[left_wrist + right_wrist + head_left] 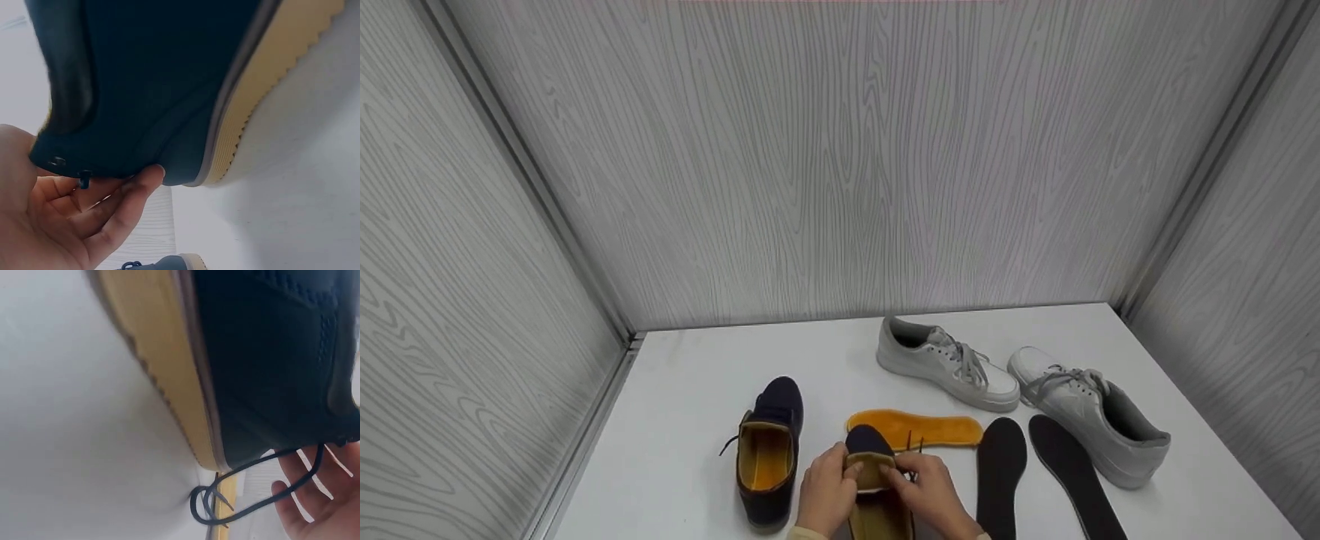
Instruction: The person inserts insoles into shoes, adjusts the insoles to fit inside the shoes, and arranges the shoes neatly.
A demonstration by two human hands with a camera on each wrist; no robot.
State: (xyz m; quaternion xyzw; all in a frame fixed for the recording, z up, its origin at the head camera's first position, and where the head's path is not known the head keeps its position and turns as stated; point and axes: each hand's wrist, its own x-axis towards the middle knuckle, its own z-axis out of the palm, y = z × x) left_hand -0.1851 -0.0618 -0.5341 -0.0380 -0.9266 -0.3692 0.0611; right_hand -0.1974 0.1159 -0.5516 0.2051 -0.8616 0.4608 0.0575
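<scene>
A navy lace-up shoe (867, 438) with a tan lining stands at the front of the table, toe pointing away, in both hands. My left hand (826, 486) grips its left side at the lacing, thumb on the tan inner side of the tongue (871, 474). From the right, my right hand (930, 487) holds the same tongue with its thumb, fingers along the outside. In the left wrist view, fingers curl under the eyelet edge of the navy upper (152, 95). A loose dark lace (270, 498) hangs by the right fingers in the right wrist view.
At left stands the matching navy shoe (781, 397), an orange insole (769, 459) inside it. Another orange insole (919, 429) lies just beyond the held shoe. Two black insoles (1001, 472) lie at right, near two white sneakers (941, 364). Grey wood-grain panels (840, 165) enclose the table.
</scene>
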